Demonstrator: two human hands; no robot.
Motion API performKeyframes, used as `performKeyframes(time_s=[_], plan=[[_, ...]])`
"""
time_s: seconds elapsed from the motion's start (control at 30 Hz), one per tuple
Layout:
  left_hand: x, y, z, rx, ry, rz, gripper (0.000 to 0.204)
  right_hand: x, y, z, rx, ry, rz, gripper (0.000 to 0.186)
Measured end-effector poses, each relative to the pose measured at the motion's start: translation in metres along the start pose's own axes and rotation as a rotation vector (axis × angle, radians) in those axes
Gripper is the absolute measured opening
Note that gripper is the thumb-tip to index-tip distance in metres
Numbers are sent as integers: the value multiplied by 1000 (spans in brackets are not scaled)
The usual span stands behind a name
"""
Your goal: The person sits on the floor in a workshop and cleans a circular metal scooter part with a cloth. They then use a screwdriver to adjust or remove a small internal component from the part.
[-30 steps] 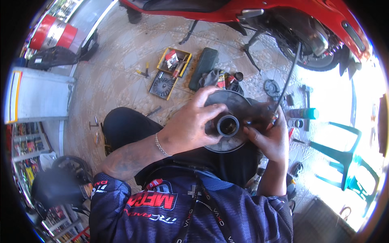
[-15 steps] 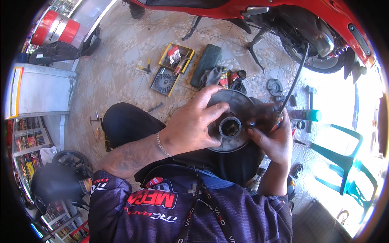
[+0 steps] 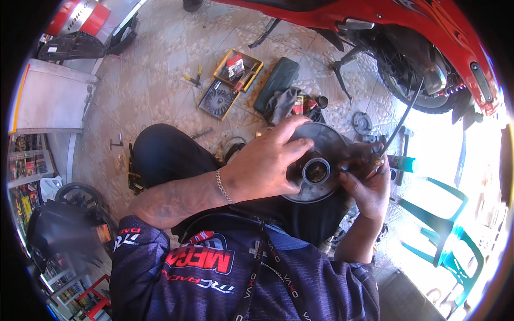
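Over my lap is a dark round metal pulley disc [image 3: 327, 139] with a raised tubular hub [image 3: 316, 172] at its middle. The hub's open end faces up toward me, its inside dark. My left hand [image 3: 273, 155] is closed on it, fingers and thumb around the hub and across the disc. At the disc's right side my right hand [image 3: 369, 179] pinches close to the hub, its fingers dark with grime. A long thin dark rod [image 3: 405, 113] sticks up out of the right hand; its lower end is hidden there.
A red motorcycle [image 3: 375, 24] stands ahead on the right. On the tiled floor lie a yellow-edged parts tray [image 3: 215, 100], a green case [image 3: 277, 83], pliers [image 3: 198, 76] and a metal ring part [image 3: 361, 123]. A teal chair [image 3: 436, 224] stands right, a white cabinet [image 3: 51, 99] left.
Both hands, with the disc and the rod, sit slightly further right in the picture. The view has shifted a little too. My hold on the disc looks much the same.
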State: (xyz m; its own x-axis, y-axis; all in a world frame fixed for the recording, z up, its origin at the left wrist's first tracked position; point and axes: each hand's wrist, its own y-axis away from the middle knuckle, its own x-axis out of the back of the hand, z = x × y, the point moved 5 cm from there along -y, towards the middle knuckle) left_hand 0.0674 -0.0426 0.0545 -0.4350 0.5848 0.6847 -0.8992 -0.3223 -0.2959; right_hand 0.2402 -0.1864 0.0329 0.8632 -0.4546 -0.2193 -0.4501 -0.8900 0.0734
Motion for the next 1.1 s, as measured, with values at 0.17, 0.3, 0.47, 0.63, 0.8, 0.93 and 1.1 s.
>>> performKeyframes(time_s=[0.17, 0.3, 0.47, 0.63, 0.8, 0.93, 1.1], plan=[[1, 3, -4, 45, 13, -13, 62, 0, -2, 3, -22, 33, 13, 59], [1, 5, -8, 59, 9, -13, 62, -1, -5, 4, -8, 66, 1, 60], [1, 8, -11, 64, 32, -4, 64, -2, -5, 6, -12, 45, 14, 60], [2, 10, -14, 73, 47, -7, 64, -3, -7, 7, -4, 58, 5, 60], [2, 12, -14, 82, 39, -23, 66, -3, -6, 6, -9, 89, 37, 60], [3, 12, -14, 79, 46, -14, 66, -4, -6, 6, -2, 101, 50, 61], [3, 12, -14, 69, 33, -26, 72, -2, -6, 8, -3, 57, 54, 62]])
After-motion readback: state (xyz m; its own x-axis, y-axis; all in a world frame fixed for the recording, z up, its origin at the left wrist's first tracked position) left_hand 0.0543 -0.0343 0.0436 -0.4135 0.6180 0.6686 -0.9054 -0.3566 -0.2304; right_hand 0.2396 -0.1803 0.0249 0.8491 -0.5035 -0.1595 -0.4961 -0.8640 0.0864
